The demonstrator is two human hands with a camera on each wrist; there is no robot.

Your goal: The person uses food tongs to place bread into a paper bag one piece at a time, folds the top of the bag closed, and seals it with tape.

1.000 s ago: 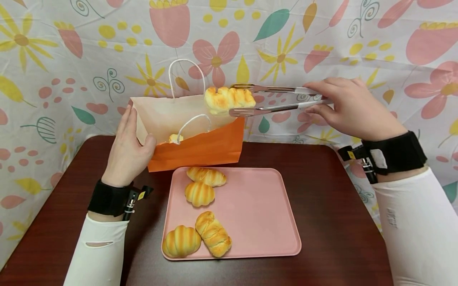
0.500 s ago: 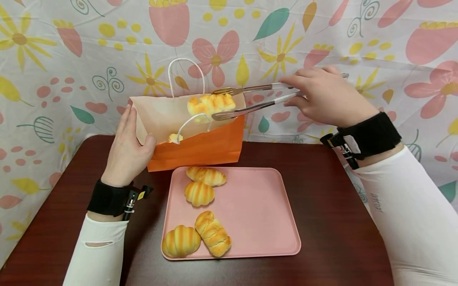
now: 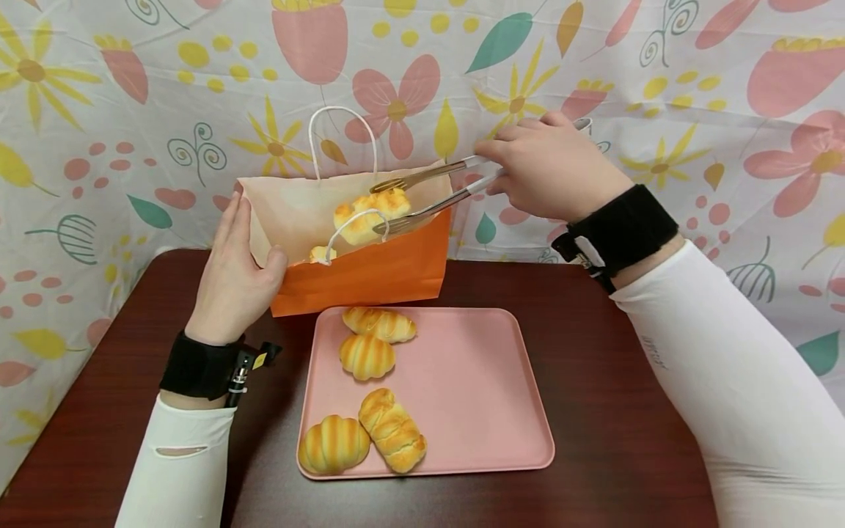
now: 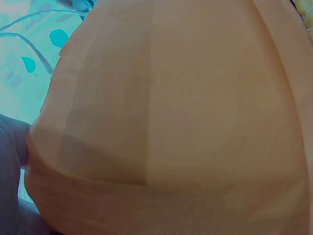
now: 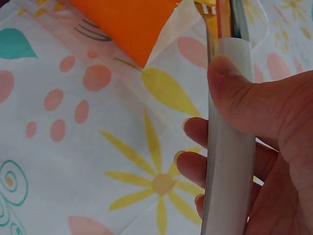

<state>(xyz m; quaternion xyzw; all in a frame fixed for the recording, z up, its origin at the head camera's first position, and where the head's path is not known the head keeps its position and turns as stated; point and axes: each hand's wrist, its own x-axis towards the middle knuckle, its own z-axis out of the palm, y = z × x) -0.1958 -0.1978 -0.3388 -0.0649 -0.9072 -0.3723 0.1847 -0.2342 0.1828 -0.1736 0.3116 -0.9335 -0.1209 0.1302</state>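
Note:
My left hand [image 3: 234, 282] grips the left side of an orange paper bag [image 3: 370, 275], with the thumb at its front rim. In the left wrist view the bag's side [image 4: 205, 107] fills most of the picture. My right hand [image 3: 541, 169] holds metal tongs [image 3: 452, 198] by their pale handles [image 5: 230, 147]. Between the tong tips is a bumpy golden bread roll [image 3: 359, 229], inside the bag's mouth and partly behind the front white handle. A bit of another bread [image 3: 321, 254] shows inside the bag, mostly hidden by the front panel.
A pink tray [image 3: 485, 396] lies in front of the bag on a dark wooden table [image 3: 614, 411]. Several bread rolls [image 3: 367, 357] lie on its left half. Behind the table hangs a flowered cloth [image 3: 594, 59]. The bag's back handle [image 3: 339, 110] stands upright.
My right hand has moved left with the tongs, and the bread roll has gone from above the bag's right edge down into its mouth. The left hand stays on the bag.

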